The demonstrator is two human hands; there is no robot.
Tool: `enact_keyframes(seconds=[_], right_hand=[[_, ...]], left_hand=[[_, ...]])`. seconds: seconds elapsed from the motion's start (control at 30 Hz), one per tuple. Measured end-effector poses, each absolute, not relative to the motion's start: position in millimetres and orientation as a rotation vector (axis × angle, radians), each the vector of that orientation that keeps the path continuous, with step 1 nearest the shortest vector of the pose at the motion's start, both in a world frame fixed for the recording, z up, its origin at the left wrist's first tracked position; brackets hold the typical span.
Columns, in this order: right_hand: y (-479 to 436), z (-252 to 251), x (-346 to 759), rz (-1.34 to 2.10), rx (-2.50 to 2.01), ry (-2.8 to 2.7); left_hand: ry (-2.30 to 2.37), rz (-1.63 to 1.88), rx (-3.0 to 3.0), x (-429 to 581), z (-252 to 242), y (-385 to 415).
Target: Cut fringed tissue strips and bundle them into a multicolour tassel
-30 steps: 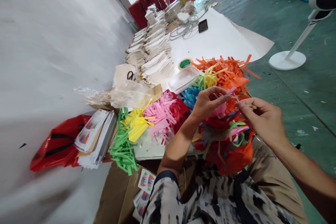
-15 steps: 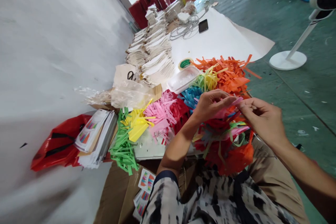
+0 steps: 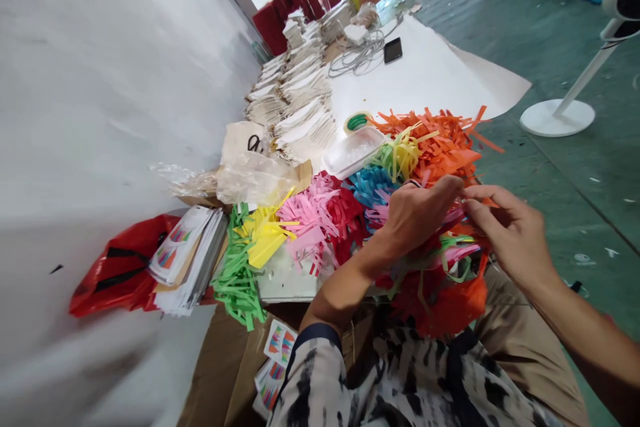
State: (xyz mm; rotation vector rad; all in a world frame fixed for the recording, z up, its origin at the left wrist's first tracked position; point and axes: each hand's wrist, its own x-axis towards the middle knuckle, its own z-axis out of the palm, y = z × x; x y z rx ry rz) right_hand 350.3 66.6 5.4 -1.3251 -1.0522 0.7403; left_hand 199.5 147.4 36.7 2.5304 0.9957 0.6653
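Orange strips (image 3: 445,150) at 12 o'clock from left hand (image 3: 420,211) and right hand (image 3: 517,230), presumably for reach; fingertips close, can't tell if clamped.

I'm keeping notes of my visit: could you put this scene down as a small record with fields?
Hands: left hand and right hand, fingertips close together
Held piece: too small or hidden to tell
Beyond the hands: orange strips, blue strips
Farther left: pink strips, yellow strips, green strips
Tabletop: white tray, tape roll, dark phone-like device
Floor, picture's right: white stand with round base
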Motion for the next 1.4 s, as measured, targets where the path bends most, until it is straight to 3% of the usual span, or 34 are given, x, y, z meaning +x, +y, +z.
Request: enact_keyframes(seconds=[0.37, 0.53, 0.7, 0.9, 1.03, 1.13, 1.2, 1.3, 1.4], right_hand=[[61.0, -10.1, 361.0, 0.828, -1.294, -1.091], [64.7, -13.2, 359.4, 0.824, -1.278, -1.138], [66.6, -10.7, 359.8, 0.843, -1.279, -1.133], [66.6, -7.2, 357.9, 0.851, -1.263, -1.132], [64.6, -4.7, 356.4, 0.856, -1.262, -1.155], [62.7, -3.5, 356.9, 0.858, -1.266, -1.158], [62.5, -3.4, 357.4, 0.862, -1.267, -1.157], [64.3, -3.5, 357.7, 0.859, -1.270, -1.149], [66.7, -3.7, 358.1, 0.851, -1.279, -1.137]], left_hand=[[1.515, 0.221, 2.769, 151.3, 73.7, 190.4], [1.027, 0.189, 3.267, 166.4, 58.8, 225.7], [0.783, 0.062, 3.346, 178.8, 43.1, 246.3], [0.927, 0.722, 2.812, 151.2, 68.5, 268.9], [1.421, 1.075, 2.263, 128.2, 88.0, 283.3], [1.776, 1.267, 2.355, 122.0, 94.4, 273.9], [1.570, 1.147, 2.689, 127.5, 92.4, 259.8], [0.833, 0.555, 3.118, 145.3, 80.4, 242.8], [0.543, 0.138, 3.291, 161.1, 63.9, 243.5]])
